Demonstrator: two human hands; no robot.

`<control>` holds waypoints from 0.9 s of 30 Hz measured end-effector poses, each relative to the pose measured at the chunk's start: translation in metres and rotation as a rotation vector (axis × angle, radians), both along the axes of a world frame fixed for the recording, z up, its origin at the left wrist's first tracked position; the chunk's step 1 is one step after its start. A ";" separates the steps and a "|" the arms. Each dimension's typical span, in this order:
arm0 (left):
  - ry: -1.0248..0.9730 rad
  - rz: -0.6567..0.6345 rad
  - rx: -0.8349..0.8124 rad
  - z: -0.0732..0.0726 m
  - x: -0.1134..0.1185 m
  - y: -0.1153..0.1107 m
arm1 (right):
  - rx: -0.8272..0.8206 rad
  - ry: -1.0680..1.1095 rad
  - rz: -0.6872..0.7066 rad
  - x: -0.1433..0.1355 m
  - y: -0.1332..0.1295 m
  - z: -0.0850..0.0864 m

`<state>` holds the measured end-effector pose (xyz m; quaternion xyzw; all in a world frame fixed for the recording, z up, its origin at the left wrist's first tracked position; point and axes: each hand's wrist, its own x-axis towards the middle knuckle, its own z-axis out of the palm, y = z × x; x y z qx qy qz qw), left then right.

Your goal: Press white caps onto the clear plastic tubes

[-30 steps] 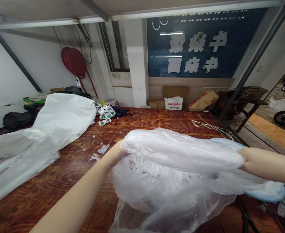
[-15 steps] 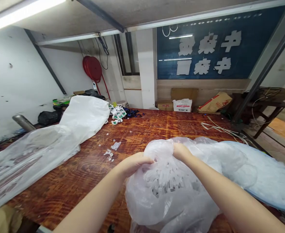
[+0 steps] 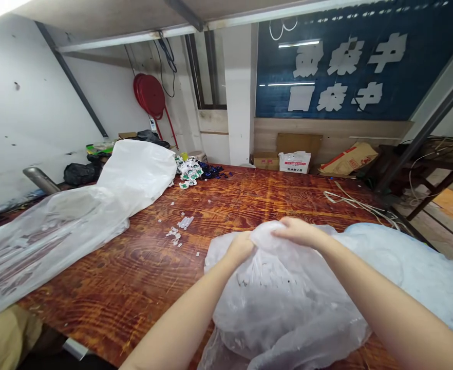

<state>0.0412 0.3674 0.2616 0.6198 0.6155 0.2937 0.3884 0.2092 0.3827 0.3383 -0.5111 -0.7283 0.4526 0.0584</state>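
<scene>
In front of me on the table a translucent plastic bag (image 3: 284,313) bulges with many small clear-white plastic pieces (image 3: 268,272). My left hand (image 3: 242,247) is closed on the bag's gathered upper part, from the left. Opposite it, my right hand (image 3: 298,231) grips the same bunched plastic, fingers and thumb pinching it. Between the hands the film puffs up in a pale fold. Some of my fingertips are hidden by the plastic.
Small clear pieces (image 3: 174,235) lie loose on the wooden table (image 3: 142,277). A long white plastic bag (image 3: 134,169) stretches along the left. White-and-green parts (image 3: 190,172) are heaped farther back. At right sits a blue-rimmed container (image 3: 422,267) of whitish pieces; straps (image 3: 359,205) lie behind it.
Both hands have shifted a little to the right, and the bag's neck is drawn closer together between them. Fewer of the pieces show through. The camera view has tilted slightly.
</scene>
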 end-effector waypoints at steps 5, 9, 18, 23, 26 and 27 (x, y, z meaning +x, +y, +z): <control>-0.191 0.017 -0.288 0.017 -0.007 0.026 | 0.794 -0.081 -0.049 -0.001 -0.023 -0.050; -0.218 -0.067 -0.443 0.030 -0.015 0.032 | 0.795 -0.175 -0.099 0.000 -0.004 -0.084; 0.101 0.041 0.182 0.018 -0.003 0.002 | 0.116 -0.065 -0.089 -0.001 0.051 -0.084; 0.515 0.032 0.214 -0.025 0.006 0.005 | 0.013 0.067 -0.070 -0.012 0.063 -0.065; 0.409 0.176 0.067 -0.044 -0.017 0.026 | -0.019 0.129 0.021 -0.009 0.074 -0.041; 0.360 0.185 0.034 -0.047 -0.026 0.035 | -0.013 0.126 0.055 -0.007 0.079 -0.033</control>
